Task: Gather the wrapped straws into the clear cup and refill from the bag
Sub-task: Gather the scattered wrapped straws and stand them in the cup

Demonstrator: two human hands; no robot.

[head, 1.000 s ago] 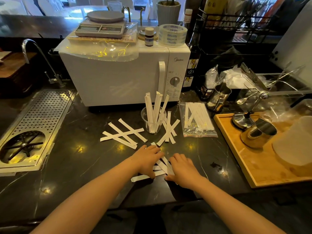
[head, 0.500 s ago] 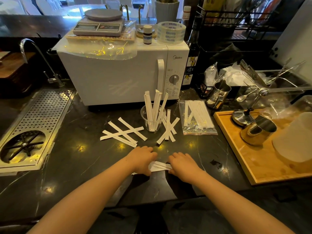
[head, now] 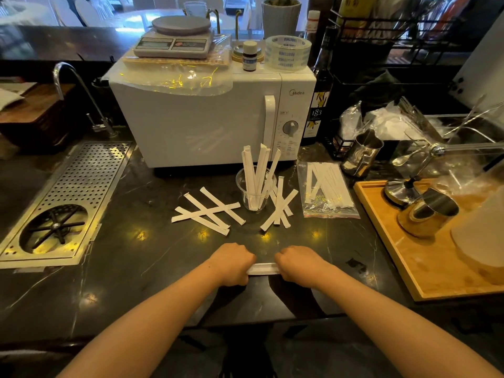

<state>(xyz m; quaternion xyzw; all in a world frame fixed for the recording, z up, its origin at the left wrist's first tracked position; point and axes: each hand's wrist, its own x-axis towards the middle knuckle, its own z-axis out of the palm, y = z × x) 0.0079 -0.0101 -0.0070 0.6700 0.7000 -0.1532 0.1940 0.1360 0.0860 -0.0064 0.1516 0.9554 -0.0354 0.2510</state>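
A small bundle of wrapped straws (head: 263,268) lies level on the dark counter, squeezed between my two hands. My left hand (head: 231,264) grips its left end and my right hand (head: 298,266) grips its right end. Beyond them the clear cup (head: 255,190) stands upright with several wrapped straws in it. A crossed pile of loose straws (head: 208,211) lies left of the cup, and a smaller pile (head: 281,208) leans just right of it. The clear zip bag of straws (head: 326,190) lies flat further right.
A white microwave (head: 207,118) stands right behind the cup. A steel drain grid with a rinser (head: 65,203) is set into the counter at the left. A wooden tray (head: 425,266) with steel jugs and a white roll is at the right.
My hands have swept the scattered near straws together into one level bundle and drawn it toward me; they have gone from flat on the straws to closed around the bundle's ends.
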